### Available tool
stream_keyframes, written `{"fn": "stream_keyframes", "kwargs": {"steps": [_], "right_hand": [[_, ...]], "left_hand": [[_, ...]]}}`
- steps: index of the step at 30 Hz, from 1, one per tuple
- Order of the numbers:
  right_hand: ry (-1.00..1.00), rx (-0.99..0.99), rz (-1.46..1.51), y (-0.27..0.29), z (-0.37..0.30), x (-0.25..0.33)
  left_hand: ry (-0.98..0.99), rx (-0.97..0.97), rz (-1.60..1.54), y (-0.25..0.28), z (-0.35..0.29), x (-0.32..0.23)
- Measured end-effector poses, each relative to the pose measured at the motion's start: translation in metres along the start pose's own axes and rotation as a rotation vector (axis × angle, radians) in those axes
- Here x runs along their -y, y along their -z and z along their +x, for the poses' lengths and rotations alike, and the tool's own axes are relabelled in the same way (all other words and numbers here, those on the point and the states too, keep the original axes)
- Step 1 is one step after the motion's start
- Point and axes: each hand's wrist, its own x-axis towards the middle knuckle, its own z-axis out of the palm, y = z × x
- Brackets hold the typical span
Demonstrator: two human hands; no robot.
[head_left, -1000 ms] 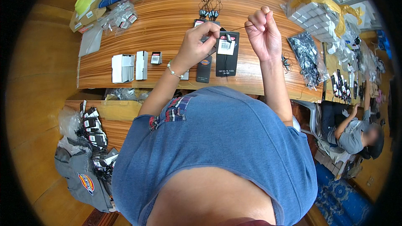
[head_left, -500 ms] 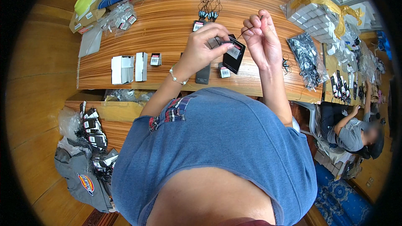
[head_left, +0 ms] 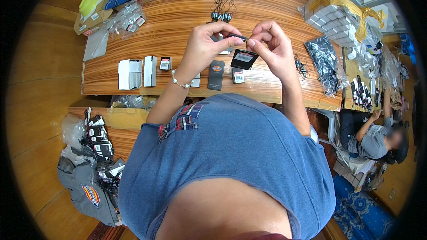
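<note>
My left hand (head_left: 212, 44) is pinched on the edge of a black hang tag (head_left: 237, 38) above the table. Close beside it, the fingertips of my right hand (head_left: 273, 50) pinch a thin black cord (head_left: 247, 46). Another black tag with a white and red label (head_left: 244, 58) hangs below the fingertips, tilted. On the tabletop beneath lie a long dark grey tag (head_left: 216, 75) and a small stack of labelled tags (head_left: 239, 76). Part of the cord is hidden by my fingers.
Bundled black cords (head_left: 221, 11) lie farther back. White card stacks (head_left: 130, 74) stand at left, with a small labelled stack (head_left: 165, 63) beside them. At right are loose cords (head_left: 301, 66), a plastic-wrapped black bundle (head_left: 324, 62) and white boxes (head_left: 331, 20). Another person (head_left: 373, 140) sits far right.
My right hand has come down and left, close to my left hand. The labelled tag has swung to hang between them. The long grey tag is now more exposed.
</note>
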Motion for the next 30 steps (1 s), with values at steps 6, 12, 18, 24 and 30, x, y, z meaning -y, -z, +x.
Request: {"fn": "stream_keyframes", "kwargs": {"steps": [6, 12, 18, 24, 30], "right_hand": [[0.008, 0.018, 0.005, 0.004, -0.001, -0.004], [0.007, 0.035, -0.082, 0.005, -0.002, -0.005], [-0.006, 0.034, -0.092, 0.004, -0.003, -0.005], [0.027, 0.106, -0.120, 0.006, -0.003, -0.006], [-0.018, 0.170, -0.102, 0.001, -0.004, -0.020]], "left_hand": [[0.066, 0.031, -0.116, -0.001, 0.001, 0.003], [0.100, 0.092, -0.101, 0.001, 0.003, 0.007], [0.148, 0.178, -0.074, 0.005, 0.007, 0.008], [0.220, 0.337, -0.027, 0.012, 0.012, 0.005], [0.272, 0.512, -0.137, 0.022, 0.013, 0.007]]}}
